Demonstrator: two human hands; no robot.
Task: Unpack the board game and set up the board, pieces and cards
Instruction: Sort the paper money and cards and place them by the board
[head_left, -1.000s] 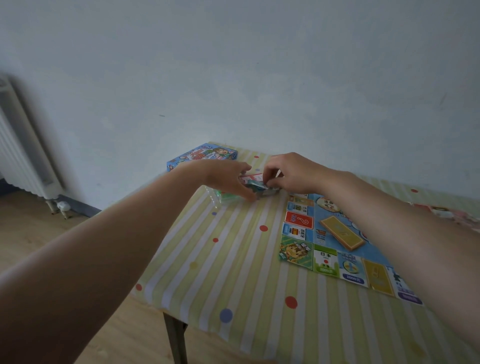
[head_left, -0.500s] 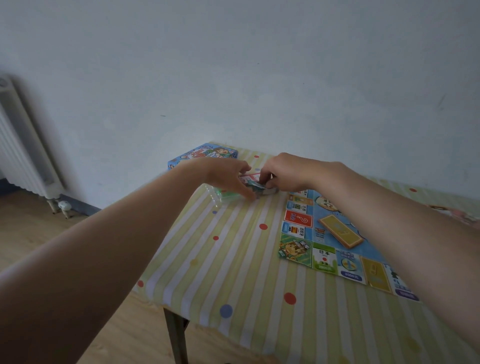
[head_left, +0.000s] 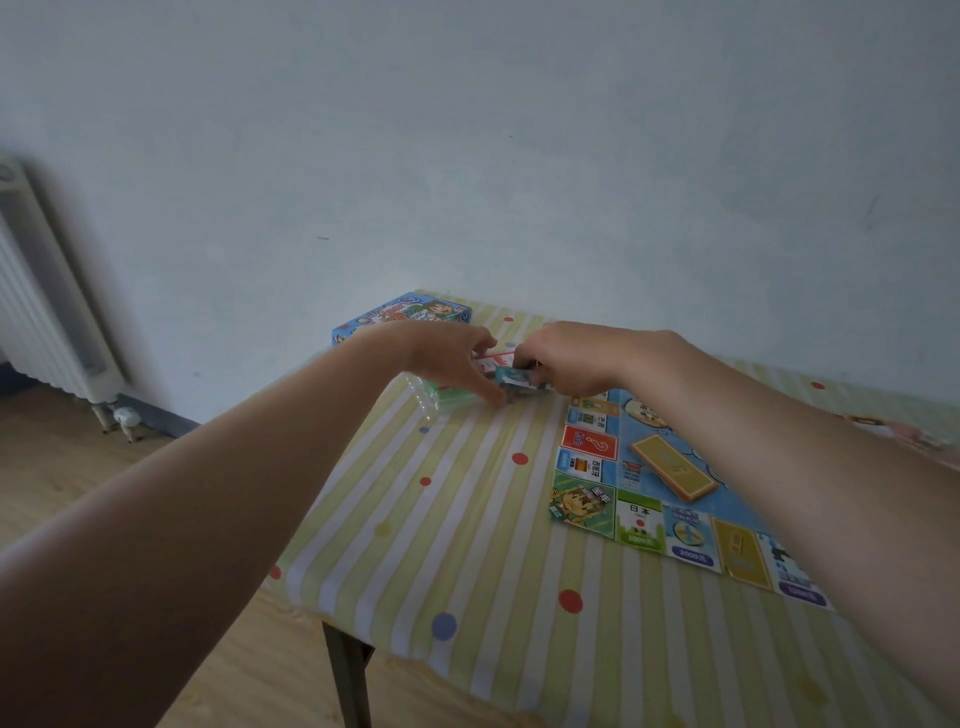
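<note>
Two-handed pinch | left hand (head_left: 447, 358), right hand (head_left: 563, 358) on small teal-and-red paper card stack (head_left: 514, 375) beside colourful printed game board (head_left: 589, 444) | likely light, slippery: grip edges.

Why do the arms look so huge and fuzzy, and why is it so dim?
Head view: the wide lens stretches the left arm and right arm near the edges; head view: the left arm's outline is smeared, the cards small and fuzzy, the board sharper; head view: dim, soft light, no glare on the table.
</note>
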